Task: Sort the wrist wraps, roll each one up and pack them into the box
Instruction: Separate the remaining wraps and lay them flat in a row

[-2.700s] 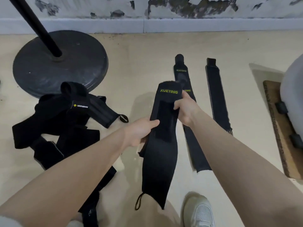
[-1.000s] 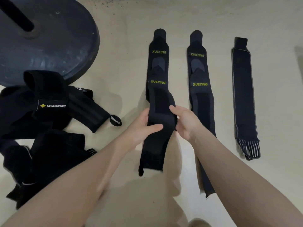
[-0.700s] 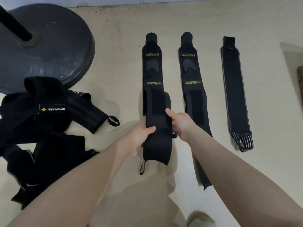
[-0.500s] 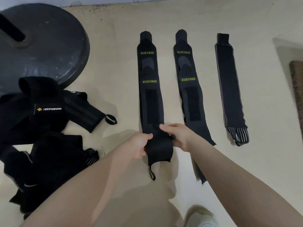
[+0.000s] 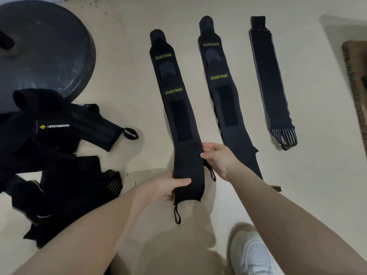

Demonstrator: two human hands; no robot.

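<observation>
Where wraps (image 5: 179, 120) lie, beige floor (image 5: 127, 80)

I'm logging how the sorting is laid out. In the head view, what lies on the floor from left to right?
Wrap pile → XUEYING wrap held by both hands, left hand, right hand → second XUEYING wrap → grey-edged wrap → brown mat.

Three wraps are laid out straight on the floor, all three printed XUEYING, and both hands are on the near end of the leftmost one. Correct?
Not quite. The head view shows XUEYING only on the leftmost wrap and the middle wrap; the right wrap shows no lettering. Otherwise right: left hand and right hand are at its near end.
</observation>
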